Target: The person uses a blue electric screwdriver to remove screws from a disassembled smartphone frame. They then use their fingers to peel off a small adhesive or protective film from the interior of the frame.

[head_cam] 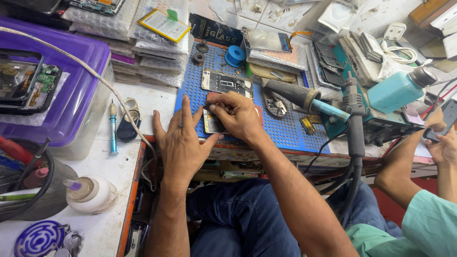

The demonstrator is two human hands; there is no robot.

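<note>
**Opened phone pinned flat under two hands on the blue mat**

The opened phone (212, 121) lies on the perforated blue mat (285, 131), right under both hands. The left hand (183, 143) is spread, palm down, its thumb pressing the phone's lower edge. The right hand (238, 114) curls over the top of the phone with fingers pinched together at the upper corner, perhaps around a small tool or part (too hidden to tell).

By its look the phone is light, thin and stiff, but fragile: the exposed inside would take badly to pressure or bending. The safest hold seems to be along the long side edges of the frame, not on the open middle.

Just beyond the right hand sits a second phone frame (226, 82); to its right a hot-air handle (297, 96). Left of the left hand, a small teal screwdriver (113, 128) rests on the counter (95, 166). Another person's hands (440, 140) hold a phone far right.
</note>
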